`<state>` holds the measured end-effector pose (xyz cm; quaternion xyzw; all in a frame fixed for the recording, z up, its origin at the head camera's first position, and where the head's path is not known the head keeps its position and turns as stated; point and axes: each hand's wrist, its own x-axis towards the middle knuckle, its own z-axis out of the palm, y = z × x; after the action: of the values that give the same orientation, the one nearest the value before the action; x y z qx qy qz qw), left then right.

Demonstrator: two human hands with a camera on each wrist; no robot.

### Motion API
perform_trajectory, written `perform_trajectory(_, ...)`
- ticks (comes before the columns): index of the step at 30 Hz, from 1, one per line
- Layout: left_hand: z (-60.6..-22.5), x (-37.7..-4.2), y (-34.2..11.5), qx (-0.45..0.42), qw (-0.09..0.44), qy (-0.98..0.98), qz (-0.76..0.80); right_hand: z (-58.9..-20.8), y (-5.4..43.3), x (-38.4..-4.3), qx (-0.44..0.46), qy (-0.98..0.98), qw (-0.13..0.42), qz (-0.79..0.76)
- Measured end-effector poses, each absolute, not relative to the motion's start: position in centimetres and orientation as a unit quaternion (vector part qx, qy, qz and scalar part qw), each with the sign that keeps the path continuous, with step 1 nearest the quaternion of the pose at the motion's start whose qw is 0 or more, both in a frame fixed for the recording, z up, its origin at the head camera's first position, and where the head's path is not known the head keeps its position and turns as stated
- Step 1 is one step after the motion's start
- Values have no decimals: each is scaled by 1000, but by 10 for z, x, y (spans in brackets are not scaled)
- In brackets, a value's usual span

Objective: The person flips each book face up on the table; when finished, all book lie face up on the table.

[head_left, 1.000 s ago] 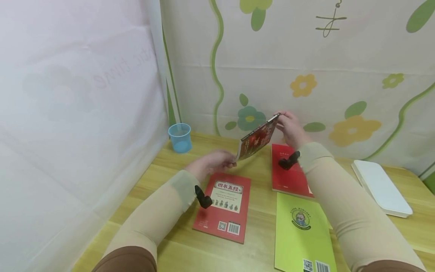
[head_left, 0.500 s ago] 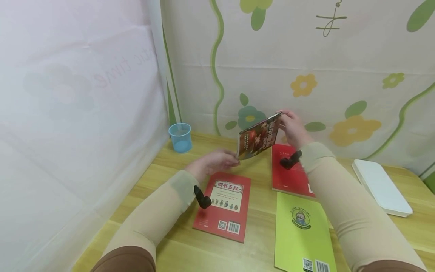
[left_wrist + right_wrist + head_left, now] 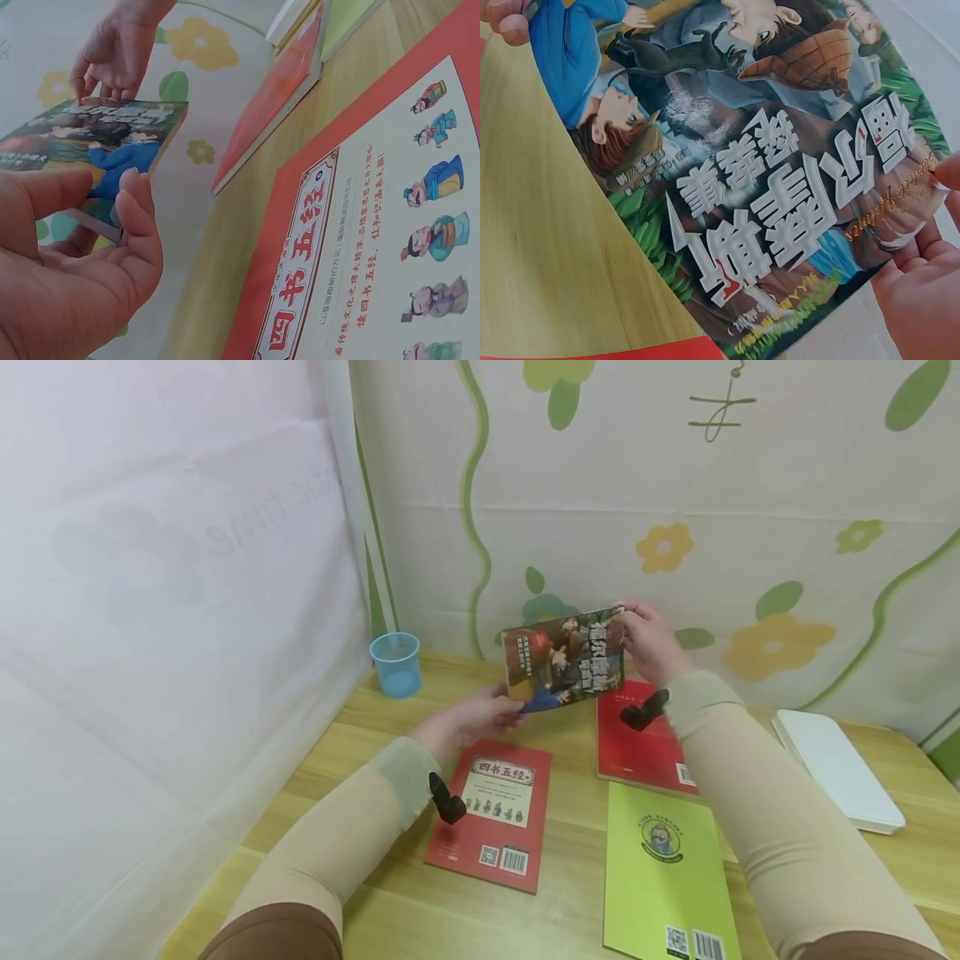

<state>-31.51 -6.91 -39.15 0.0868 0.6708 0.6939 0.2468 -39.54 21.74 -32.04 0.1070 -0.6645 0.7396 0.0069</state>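
Both hands hold up a book (image 3: 566,662) with a dark illustrated cover and large white characters, its cover facing the head camera and the book turned sideways. My left hand (image 3: 486,713) pinches the lower left corner; in the left wrist view the thumb of the left hand (image 3: 82,277) lies on the cover with the fingers curled beneath. My right hand (image 3: 651,639) grips the upper right end. In the right wrist view the cover of the book (image 3: 727,150) fills most of the picture, the right hand (image 3: 922,277) at its edge. Below the left hand lies a pinkish-red book (image 3: 491,839).
A red book (image 3: 633,747) and a yellow-green book (image 3: 663,893) lie on the wooden table (image 3: 566,810) at the right. Farther right is a white flat box (image 3: 838,768). A blue translucent cup (image 3: 397,667) stands at the back left, by the flowered wall cloth (image 3: 585,468).
The book has been tilted from nearly edge-on until its cover faces the head camera. Both hands keep their hold and have shifted only slightly. The books on the table have stayed put.
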Motion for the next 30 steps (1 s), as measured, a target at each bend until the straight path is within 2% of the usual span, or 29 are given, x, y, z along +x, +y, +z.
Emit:
perform_trajectory(5, -393, -315, -70, 87, 237, 667, 701, -321, 217, -397, 111, -662, 4, 741)
perform_trajectory(13, -393, -309, -69, 92, 267, 688, 668, -323, 214, -395, 82, -676, 10, 732)
perform_trajectory(23, -392, -308, -67, 94, 252, 700, 662, -325, 217, -395, 116, -682, -9, 722)
perform_trajectory(30, -391, -306, -68, 99, 230, 681, 688, -327, 218, -395, 102, -687, -31, 719)
